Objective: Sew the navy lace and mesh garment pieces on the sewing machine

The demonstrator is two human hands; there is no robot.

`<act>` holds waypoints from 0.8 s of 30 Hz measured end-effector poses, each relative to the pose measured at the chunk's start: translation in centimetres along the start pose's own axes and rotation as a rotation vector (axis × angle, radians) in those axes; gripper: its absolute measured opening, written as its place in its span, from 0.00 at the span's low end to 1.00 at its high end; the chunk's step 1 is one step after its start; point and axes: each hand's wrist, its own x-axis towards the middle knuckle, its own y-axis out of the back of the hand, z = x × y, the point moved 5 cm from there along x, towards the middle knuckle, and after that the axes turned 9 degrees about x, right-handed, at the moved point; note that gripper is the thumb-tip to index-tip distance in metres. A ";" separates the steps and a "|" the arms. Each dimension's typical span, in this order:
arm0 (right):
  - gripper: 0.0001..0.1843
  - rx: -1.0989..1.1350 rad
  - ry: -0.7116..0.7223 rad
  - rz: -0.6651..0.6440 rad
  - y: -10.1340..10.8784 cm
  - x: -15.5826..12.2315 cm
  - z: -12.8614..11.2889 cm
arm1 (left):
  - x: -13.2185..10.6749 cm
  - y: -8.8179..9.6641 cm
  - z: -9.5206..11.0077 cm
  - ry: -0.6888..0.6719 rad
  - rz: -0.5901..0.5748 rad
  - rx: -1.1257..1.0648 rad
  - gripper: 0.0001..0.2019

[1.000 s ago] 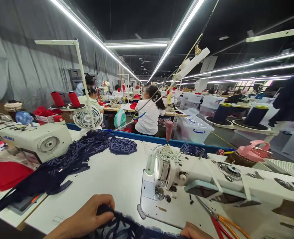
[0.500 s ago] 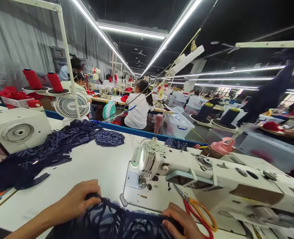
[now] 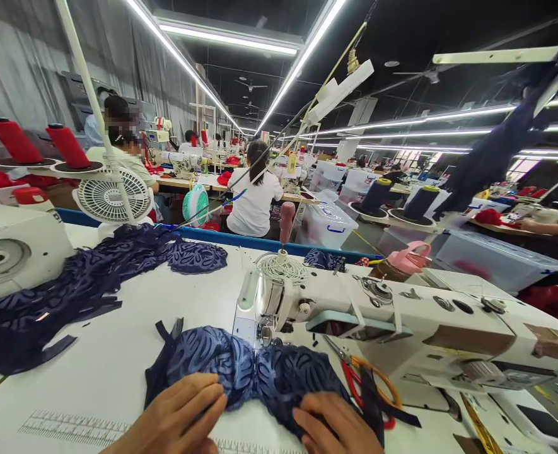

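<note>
A navy lace bra [image 3: 212, 362] lies spread on the white table, cups side by side, in front of the sewing machine [image 3: 377, 309]. The centre of the bra is by the needle area. My left hand [image 3: 179, 413] is closed at the near edge of the left cup, fingers together. On the right cup's near edge, my right hand [image 3: 338, 422] has its fingers curled against the lace; both thumbs are largely hidden. A dark strap trails right, over scissors [image 3: 354, 378] with red and orange handles.
More navy lace pieces [image 3: 94, 271] are heaped at the left beside another machine [image 3: 14, 252]. A printed ruler [image 3: 75, 429] marks the near tabletop. Behind stand a white fan [image 3: 114, 195], red thread cones [image 3: 68, 146] and a seated co-worker [image 3: 255, 195]. A phone [image 3: 354, 325] is strapped to the machine.
The bra has moved up and away from the table's near edge and now lies spread by the needle area. My hands have shifted to its near edge; the view has turned slightly.
</note>
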 end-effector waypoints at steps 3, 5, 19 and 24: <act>0.18 0.113 0.057 0.010 -1.6 3.4 -0.8 | 2.2 -2.3 0.7 -0.031 -0.101 -0.060 0.23; 0.18 0.077 0.006 0.039 -3.1 4.3 0.1 | 1.8 -5.4 1.1 -0.037 -0.142 -0.015 0.33; 0.07 0.200 -0.650 -0.187 -5.1 8.4 3.7 | 1.5 -7.7 3.1 -0.056 0.041 0.183 0.14; 0.08 0.274 -0.737 -0.215 -7.2 9.0 4.8 | 0.1 -8.7 4.5 -0.036 0.029 0.245 0.16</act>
